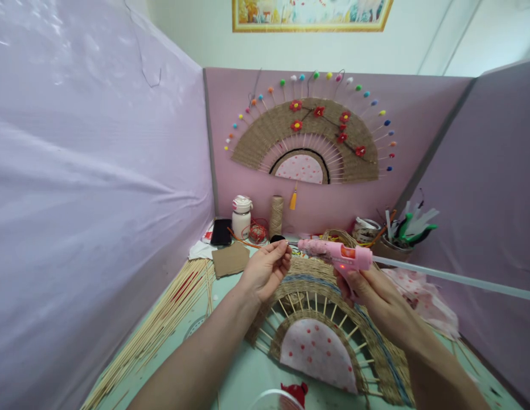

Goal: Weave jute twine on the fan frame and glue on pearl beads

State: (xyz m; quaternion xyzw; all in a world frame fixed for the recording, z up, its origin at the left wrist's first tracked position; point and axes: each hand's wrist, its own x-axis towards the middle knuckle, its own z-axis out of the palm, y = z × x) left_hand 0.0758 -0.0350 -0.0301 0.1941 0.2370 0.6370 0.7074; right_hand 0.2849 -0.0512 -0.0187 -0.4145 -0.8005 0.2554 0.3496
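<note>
My right hand (371, 293) grips a pink hot glue gun (328, 250), its orange light lit and a long translucent glue stick (456, 277) sticking out of the back. The nozzle points left, close to the fingertips of my left hand (271, 267). Those fingers are pinched together, and whatever they hold is too small to make out. Below both hands lies a woven twine fan (309, 296) with wooden ribs, a blue band and a half-round of white cloth with red dots (318, 350).
A finished fan (260, 134) with red flowers hangs on the pink back panel. Bamboo sticks (162, 319) and cardboard (230, 259) lie at left. Behind stand a white bottle (241, 216) and a twine spool (276, 216); a tool pot (393, 249) stands at right. A clear container (276, 398) is in front.
</note>
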